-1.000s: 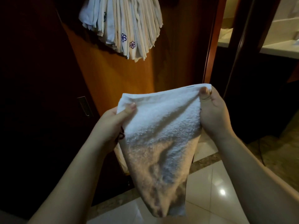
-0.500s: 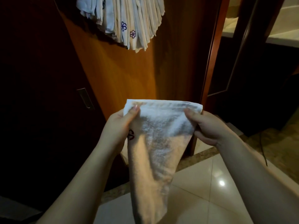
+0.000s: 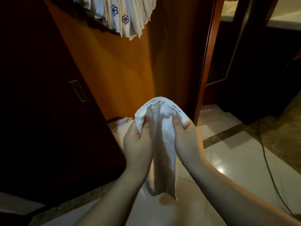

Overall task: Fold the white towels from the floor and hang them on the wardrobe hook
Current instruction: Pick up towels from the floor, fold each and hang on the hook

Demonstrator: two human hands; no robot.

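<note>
hanging towels [image 3: 120,15] cut off by the top edge.

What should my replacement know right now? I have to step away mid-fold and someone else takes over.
Left hand: grips the left top edge of the white terry towel.
Right hand: grips its right top edge; the hands are close together and the towel hangs folded between them.
Done: a fan of folded white towels with purple flower marks hangs on the orange wooden wardrobe.
Left: finish this fold and hang it up. More white cloth lies on the floor by the wardrobe.
</note>
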